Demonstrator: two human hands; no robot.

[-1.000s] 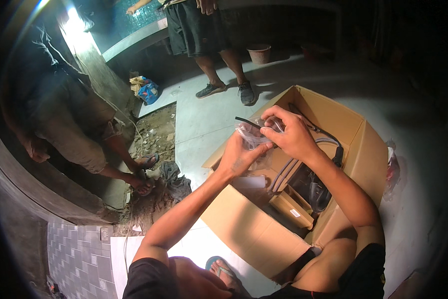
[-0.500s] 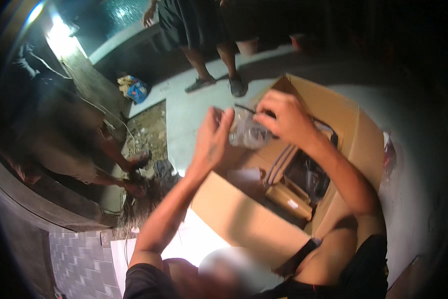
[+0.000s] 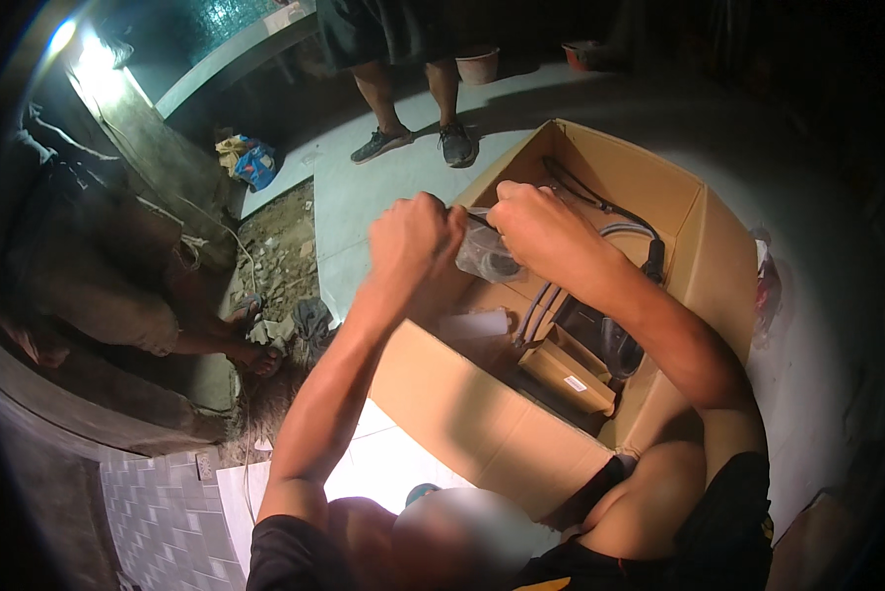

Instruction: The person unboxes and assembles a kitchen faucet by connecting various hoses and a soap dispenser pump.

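A clear plastic bag (image 3: 484,251) with something dark and rounded inside hangs between my two hands, above the open cardboard box (image 3: 492,414). My left hand (image 3: 415,234) is closed on the bag's upper left edge, near a thin dark strip. At the upper right edge, my right hand (image 3: 546,229) pinches it too, knuckles up. Inside the carton lie a small brown box (image 3: 571,379), a black device with looped cables (image 3: 615,345) and a pale, roll-like piece (image 3: 475,324). My right forearm hides part of the contents.
Beyond the carton stands a person in dark shoes (image 3: 456,145); another person (image 3: 98,266) is at the left. A strip of rubble (image 3: 280,246), a blue and yellow bag (image 3: 253,165) and two pots (image 3: 478,67) lie around. A bright lamp (image 3: 96,54) shines at upper left.
My hands have closed more tightly on the bag's top edge, the left turning knuckles up. The bag hangs slightly higher in view. The standing person's feet appear higher and further left.
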